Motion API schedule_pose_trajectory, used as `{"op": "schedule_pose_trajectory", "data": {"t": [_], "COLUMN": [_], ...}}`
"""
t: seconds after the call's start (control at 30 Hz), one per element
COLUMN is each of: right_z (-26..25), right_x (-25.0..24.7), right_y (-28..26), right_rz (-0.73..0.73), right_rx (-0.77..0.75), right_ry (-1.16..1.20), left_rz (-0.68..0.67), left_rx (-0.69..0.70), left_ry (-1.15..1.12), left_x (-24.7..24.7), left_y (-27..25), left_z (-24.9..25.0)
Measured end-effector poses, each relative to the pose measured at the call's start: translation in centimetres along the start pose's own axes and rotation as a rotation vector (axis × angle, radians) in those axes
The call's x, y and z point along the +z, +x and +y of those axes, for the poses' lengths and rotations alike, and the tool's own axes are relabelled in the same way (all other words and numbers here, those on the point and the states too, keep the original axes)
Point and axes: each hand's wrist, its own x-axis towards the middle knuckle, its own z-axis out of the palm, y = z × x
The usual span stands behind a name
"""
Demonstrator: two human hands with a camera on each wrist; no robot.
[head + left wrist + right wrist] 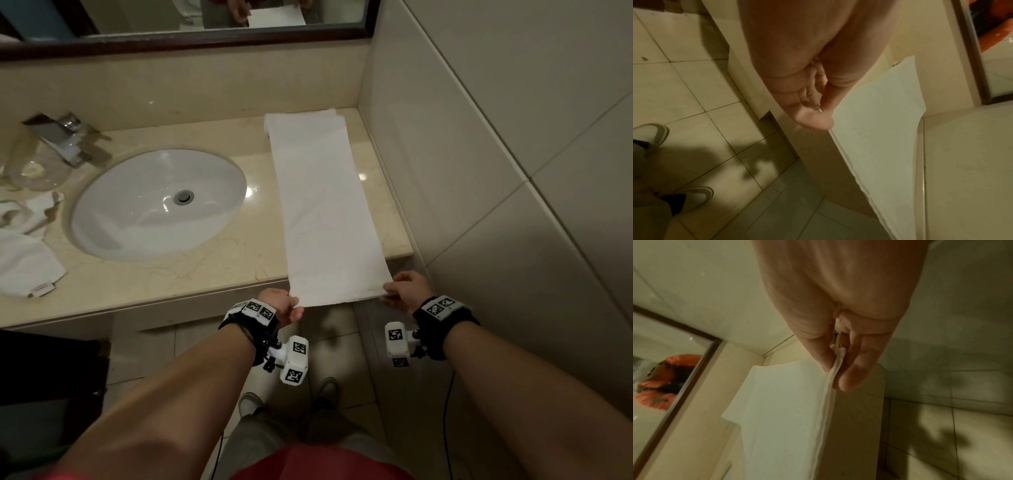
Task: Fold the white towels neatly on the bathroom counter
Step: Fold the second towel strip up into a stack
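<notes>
Marble counter [205, 284], sink [157, 202] left. Towel [325, 212] lies as a long strip at the right, near end overhanging. Left hand [282, 305] and right hand [407, 287] pinch its near corners. Risk: uneven pull skews the fold.

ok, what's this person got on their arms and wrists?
Bare forearms, no sleeves. Each wrist wears a black strap topped by a white block with black square-code markers. A white marker-covered camera pod hangs under each wrist; thin black cables trail down.
</notes>
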Motion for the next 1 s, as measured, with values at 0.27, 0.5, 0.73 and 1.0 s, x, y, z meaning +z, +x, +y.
{"op": "schedule_pose_trajectory", "data": {"t": [0.27,0.5,0.73,1.0], "right_z": [-0.9,-2.4,-2.9,-3.5], "right_x": [0.2,-0.2,-0.9,-0.3], "right_y": [0.1,0.2,0.8,2.3], "right_rz": [-0.084,-0.153,-0.157,-0.123], "right_rx": [-0.105,-0.186,-0.344,-0.355], "right_ry": [-0.232,-0.490,-0.628,-0.710], "left_rz": [-0.056,-0.087,-0.003,0.010], "left_rx": [0.107,0.238,0.411,0.437], "left_ry": [0.298,0.650,0.812,0.803], "left_x": [0.5,0.5,0.1,-0.2], "left_y": [-1.0,-1.8,-0.5,0.0], "left_z": [1.2,2.9,2.9,3.7]}}
